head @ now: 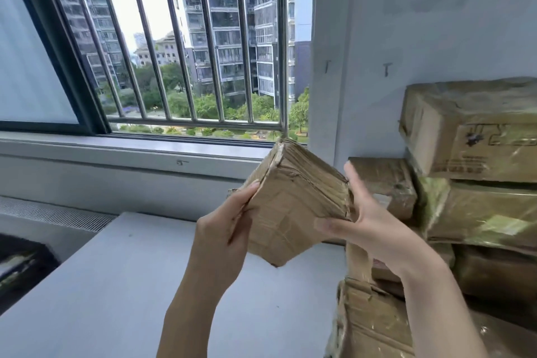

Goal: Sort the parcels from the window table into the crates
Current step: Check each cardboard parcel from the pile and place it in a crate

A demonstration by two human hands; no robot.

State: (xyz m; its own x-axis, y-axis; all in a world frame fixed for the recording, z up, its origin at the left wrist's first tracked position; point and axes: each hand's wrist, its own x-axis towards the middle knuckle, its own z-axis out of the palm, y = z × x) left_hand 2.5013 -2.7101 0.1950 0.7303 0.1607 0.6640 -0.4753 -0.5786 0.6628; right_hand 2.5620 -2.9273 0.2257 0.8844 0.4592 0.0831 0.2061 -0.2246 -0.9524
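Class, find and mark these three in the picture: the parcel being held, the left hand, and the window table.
held parcel (293, 206), head view, on its creased front face.
left hand (226, 229), head view, on the back of the hand.
window table (116, 285), head view, on its bare top.

Bright, lit by daylight through the barred window (180, 46). Sky blown out to white between the bars. Soft, faint shadows on the white table (116, 285). Glare on the taped parcels (479, 212) at right. Motion blur on the right hand (369, 227). Wide-angle bending of straight lines toward the edges.
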